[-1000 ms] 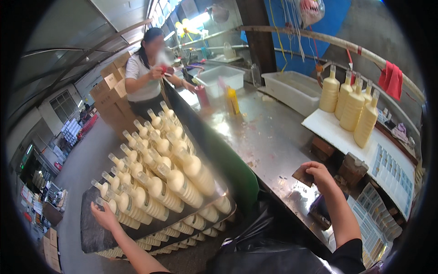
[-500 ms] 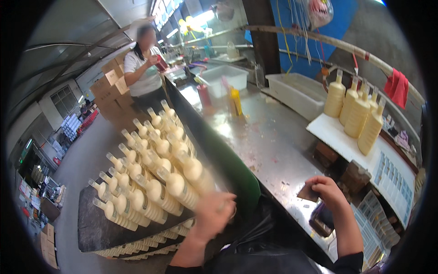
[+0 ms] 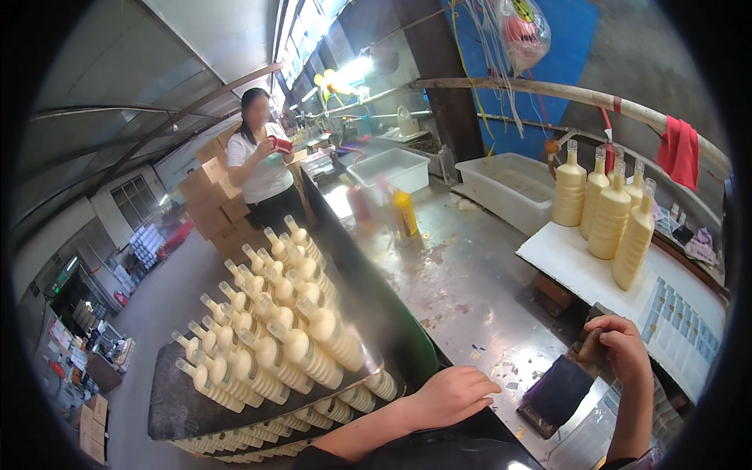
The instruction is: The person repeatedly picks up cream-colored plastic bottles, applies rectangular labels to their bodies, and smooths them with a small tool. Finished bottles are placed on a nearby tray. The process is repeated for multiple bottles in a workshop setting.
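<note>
Workshop with a sloping roof at upper left and a metal-topped table (image 3: 462, 282) running from centre to lower right. Left hand (image 3: 454, 395), lower centre: back uppermost, fingers together and pointing right over the table's near edge; palm hidden, so whether it grips anything cannot be told. Right hand (image 3: 623, 345), lower right: thumb and fingers pinched closed on a small brown piece (image 3: 586, 345), partly merged with the brown block behind. Dark pad (image 3: 560, 392), lower right, on the table between the hands. Cream bottles (image 3: 270, 356) with clear necks, many, in close rows on a dark board (image 3: 168, 392), lower left; more bottles below it. Five bottles (image 3: 607, 223), same kind, upright on a white panel (image 3: 580, 258), right; label sheet (image 3: 681, 317) on the same panel. Two white tubs (image 3: 501, 188), upper centre. Yellow bottle (image 3: 404, 213), left of them. Red cloth (image 3: 679, 153), hung on a rail, upper right. Co-worker (image 3: 262, 168), upper left, holding a red object (image 3: 280, 146); cartons (image 3: 219, 200) stacked behind.
</note>
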Tool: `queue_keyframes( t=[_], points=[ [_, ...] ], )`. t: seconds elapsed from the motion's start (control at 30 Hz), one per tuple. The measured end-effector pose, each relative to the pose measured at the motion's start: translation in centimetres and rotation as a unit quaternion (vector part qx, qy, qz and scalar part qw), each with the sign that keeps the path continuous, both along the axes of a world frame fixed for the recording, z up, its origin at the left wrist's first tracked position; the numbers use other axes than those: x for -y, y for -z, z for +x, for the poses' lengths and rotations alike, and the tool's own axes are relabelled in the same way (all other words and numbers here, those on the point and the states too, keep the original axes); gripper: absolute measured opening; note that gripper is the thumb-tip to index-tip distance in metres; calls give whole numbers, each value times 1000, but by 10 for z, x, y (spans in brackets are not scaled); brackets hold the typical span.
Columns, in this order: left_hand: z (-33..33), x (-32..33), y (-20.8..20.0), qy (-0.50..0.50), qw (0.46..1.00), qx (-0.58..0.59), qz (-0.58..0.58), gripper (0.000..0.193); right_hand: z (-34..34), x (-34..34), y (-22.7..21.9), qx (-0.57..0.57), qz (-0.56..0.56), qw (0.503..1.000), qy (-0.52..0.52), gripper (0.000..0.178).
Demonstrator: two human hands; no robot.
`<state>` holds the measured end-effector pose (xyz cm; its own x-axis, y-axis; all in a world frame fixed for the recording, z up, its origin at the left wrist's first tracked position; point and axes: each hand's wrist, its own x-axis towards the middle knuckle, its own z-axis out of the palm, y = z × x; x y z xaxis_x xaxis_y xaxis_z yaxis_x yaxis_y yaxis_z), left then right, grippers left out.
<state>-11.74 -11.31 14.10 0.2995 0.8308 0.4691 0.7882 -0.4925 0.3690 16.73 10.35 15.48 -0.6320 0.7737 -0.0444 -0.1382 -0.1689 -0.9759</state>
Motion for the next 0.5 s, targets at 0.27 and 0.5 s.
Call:
queue_keyframes(
  t=[0.27, 0.5],
  points=[
    [42, -34, 20, 62, 996, -42, -37, 27, 24, -31, 14, 48, 27, 998, 15, 30],
    [49, -30, 23, 65, 997, -24, -42, 29, 19, -33, 16, 68, 38, 997, -2, 29]
  ],
)
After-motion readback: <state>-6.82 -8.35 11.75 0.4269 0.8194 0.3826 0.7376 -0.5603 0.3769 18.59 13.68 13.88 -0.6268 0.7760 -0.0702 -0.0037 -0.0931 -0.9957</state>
